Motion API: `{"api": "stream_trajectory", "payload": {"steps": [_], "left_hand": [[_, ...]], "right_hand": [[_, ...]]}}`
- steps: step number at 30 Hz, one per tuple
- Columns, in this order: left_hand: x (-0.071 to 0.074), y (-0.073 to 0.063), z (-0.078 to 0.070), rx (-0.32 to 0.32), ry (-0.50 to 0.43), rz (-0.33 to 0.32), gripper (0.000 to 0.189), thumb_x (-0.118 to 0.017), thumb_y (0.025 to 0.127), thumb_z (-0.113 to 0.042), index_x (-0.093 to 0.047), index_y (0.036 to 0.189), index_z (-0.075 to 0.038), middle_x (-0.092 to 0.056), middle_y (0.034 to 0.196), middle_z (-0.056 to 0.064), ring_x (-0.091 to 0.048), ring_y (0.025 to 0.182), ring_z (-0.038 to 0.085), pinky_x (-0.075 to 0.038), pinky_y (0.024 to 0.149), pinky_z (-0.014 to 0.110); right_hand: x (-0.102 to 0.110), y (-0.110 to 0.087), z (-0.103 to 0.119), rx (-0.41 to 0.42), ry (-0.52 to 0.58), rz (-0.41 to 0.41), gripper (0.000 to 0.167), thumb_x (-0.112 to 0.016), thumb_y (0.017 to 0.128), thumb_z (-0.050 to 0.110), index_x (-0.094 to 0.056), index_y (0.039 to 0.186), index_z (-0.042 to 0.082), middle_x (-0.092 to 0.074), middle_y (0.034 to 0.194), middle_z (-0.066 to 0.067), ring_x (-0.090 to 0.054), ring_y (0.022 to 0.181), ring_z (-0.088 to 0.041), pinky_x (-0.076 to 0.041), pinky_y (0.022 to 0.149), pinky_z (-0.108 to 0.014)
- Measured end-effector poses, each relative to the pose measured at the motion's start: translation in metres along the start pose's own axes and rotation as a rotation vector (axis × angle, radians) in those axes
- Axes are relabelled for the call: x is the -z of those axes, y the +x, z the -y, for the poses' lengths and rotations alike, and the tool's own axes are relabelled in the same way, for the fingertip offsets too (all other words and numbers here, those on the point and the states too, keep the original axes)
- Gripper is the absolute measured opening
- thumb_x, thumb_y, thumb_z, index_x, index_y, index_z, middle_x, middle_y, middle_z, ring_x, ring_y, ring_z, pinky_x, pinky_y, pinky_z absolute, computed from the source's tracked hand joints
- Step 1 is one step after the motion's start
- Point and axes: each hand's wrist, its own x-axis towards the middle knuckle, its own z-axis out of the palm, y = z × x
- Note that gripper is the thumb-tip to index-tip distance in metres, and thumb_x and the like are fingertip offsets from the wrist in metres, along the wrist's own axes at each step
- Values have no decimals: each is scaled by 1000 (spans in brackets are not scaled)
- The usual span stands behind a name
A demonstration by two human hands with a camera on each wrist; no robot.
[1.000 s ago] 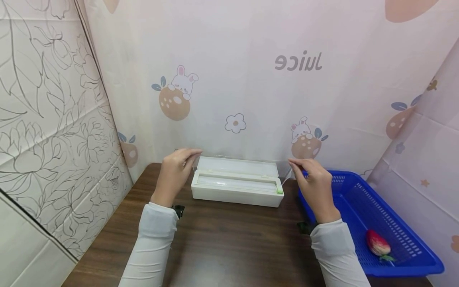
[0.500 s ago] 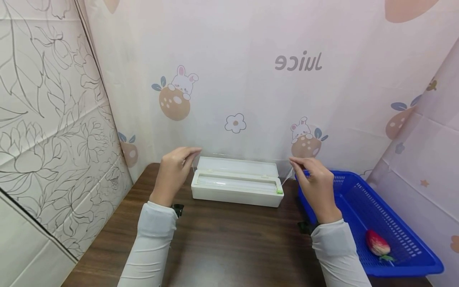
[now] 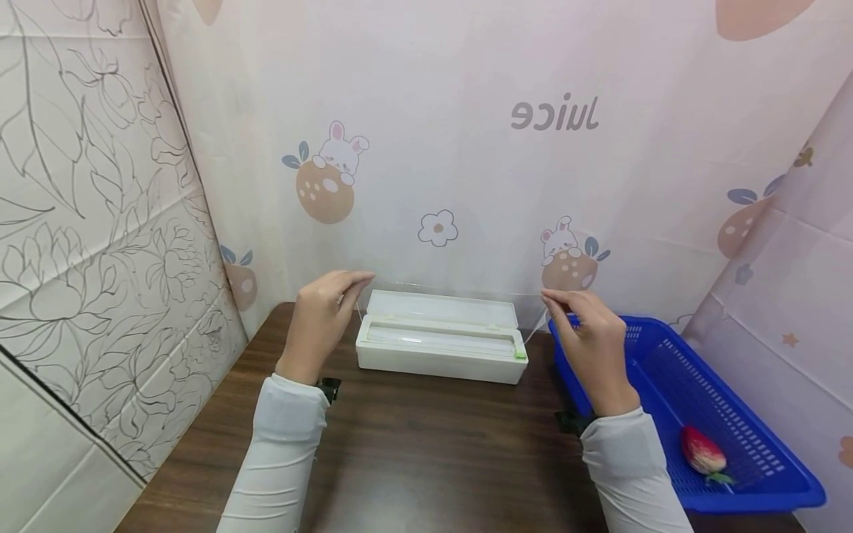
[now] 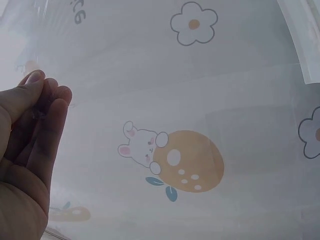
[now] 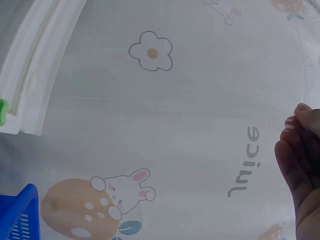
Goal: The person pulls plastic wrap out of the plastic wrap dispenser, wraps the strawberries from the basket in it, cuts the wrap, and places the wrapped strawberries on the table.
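Observation:
A white cling film dispenser (image 3: 436, 364) stands on the table with its lid (image 3: 441, 308) raised at the back. A clear sheet of cling film (image 3: 537, 323) rises from it and spans the space between both hands. My left hand (image 3: 321, 314) pinches one corner between thumb and fingertips, above the box's left end. My right hand (image 3: 589, 342) pinches the opposite corner past the box's right end. Behind the dispenser's front wall, the roll shows through a long slot. A small green cutter slider (image 3: 520, 354) sits at the slot's right end.
A blue plastic basket (image 3: 716, 403) stands at the right, under and beside my right forearm. In it lies a red and cream strawberry (image 3: 702, 451) with green leaves. A printed curtain (image 3: 466, 170) hangs close behind the dark wooden table (image 3: 426, 451).
Both hands have risen slightly and drawn a little apart, the left one leftward and the right one rightward, still pinching the cling film. The dispenser has stayed in place.

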Motion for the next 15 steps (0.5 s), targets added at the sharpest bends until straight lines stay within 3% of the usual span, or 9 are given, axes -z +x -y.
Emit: {"api": "stream_trajectory", "payload": {"steps": [8,15], "left_hand": [[3,3,-3,-17,-3,-17,13,-69,94,-6,-77,105,-3,-75,99,8,-71,89,22,-58,77,36],[7,4,-6,-16,4,-16,14,-69,94,-6,-77,105,-3,-75,99,9,-71,89,22,-58,76,36]], "right_hand": [[5,3,1,8,-35,11,18,-73,92,6,-76,109,3,-73,98,-11,-67,86,-22,-41,80,-12],[8,5,4,6,-32,13,19,-73,92,6,-76,110,3,-73,99,-12,-67,87,-22,-40,82,-10]]}}
